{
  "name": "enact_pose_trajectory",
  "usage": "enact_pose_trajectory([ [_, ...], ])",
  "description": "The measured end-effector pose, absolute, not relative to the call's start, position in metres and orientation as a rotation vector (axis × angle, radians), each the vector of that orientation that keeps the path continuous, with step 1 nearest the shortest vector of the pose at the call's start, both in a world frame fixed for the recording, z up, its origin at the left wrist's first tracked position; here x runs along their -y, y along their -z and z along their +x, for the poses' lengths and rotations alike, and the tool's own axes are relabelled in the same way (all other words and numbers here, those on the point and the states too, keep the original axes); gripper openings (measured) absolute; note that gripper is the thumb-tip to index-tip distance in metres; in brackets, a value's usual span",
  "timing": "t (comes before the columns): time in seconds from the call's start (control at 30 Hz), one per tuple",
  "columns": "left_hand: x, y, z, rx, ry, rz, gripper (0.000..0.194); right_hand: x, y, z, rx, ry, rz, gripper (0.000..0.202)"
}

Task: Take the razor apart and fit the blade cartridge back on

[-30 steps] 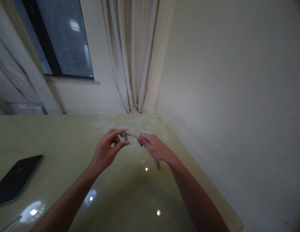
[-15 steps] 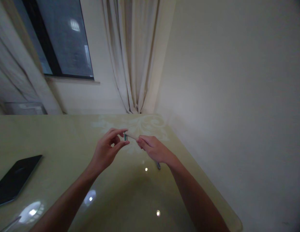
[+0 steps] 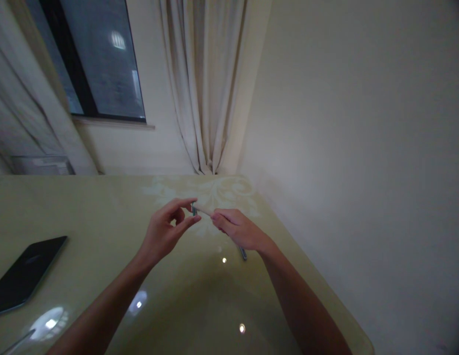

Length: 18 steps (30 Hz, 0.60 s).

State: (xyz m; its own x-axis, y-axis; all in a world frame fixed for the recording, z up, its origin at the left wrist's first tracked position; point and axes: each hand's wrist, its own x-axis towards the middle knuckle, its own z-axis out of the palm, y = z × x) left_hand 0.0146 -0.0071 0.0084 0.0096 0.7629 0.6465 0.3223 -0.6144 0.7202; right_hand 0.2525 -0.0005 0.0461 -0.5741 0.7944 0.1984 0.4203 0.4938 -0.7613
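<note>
Above the far part of the table, my left hand (image 3: 166, 228) pinches a small greenish piece (image 3: 194, 209) between thumb and fingertips, its ends between them. My right hand (image 3: 237, 228) is wrapped round a thin pale stick (image 3: 204, 210). The stick's far end reaches the small piece; whether it touches is too small to tell. A dark-tipped narrow item (image 3: 243, 253) shows just below my right hand, partly hidden by it.
The glossy yellow-green table (image 3: 185, 305) reflects several lights. A black tablet-like slab (image 3: 27, 273) lies at the left, with a thin rod (image 3: 20, 341) at the lower left. Behind stand a curtain (image 3: 205, 88), a window and a wall (image 3: 348, 148) on the right.
Both hands have shifted very slightly to the right in the view, along with the small piece and the stick. The grasps look the same.
</note>
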Motion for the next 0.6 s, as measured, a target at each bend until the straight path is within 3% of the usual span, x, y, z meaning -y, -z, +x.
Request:
enact_pose_trajectory([
  [0.6, 0.0065, -0.0053, 0.014, -1.116, -1.596, 1.862, 0.04, 0.0019, -0.0518, 0.2579, 2.271, -0.97, -0.989, 0.045],
])
